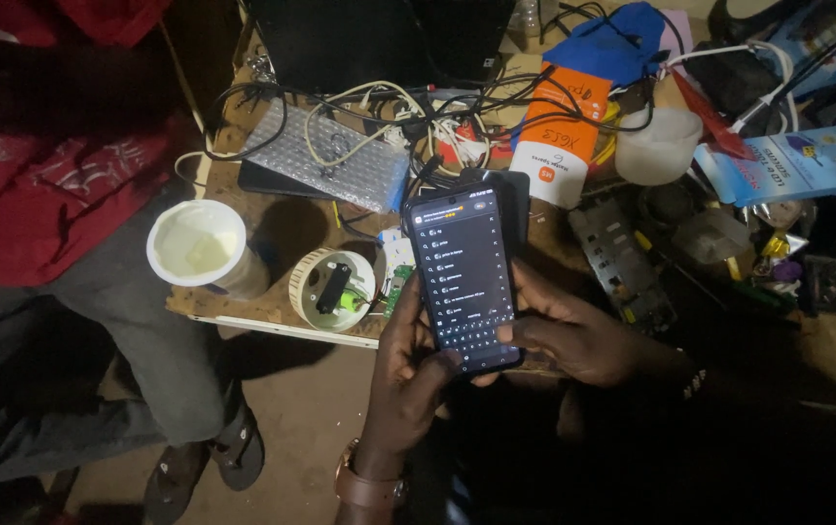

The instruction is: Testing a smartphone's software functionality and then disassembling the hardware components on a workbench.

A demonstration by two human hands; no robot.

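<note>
A black smartphone (463,277) with a lit screen showing a dark list and an on-screen keyboard is held upright in front of me, over the edge of a cluttered workbench (272,228). My left hand (408,374) grips its lower left side from below, thumb at the bottom edge. My right hand (566,331) holds the right side, its thumb resting on the keyboard area of the screen. A watch sits on my left wrist.
A white cup (200,248) and a round white lid holding small parts (332,289) stand at the bench's near edge. Tangled cables (408,122), a bubble-wrapped flat item (335,156), an orange-and-white box (559,136) and a circuit board (617,258) crowd the bench. A seated person in red (48,194) is at left.
</note>
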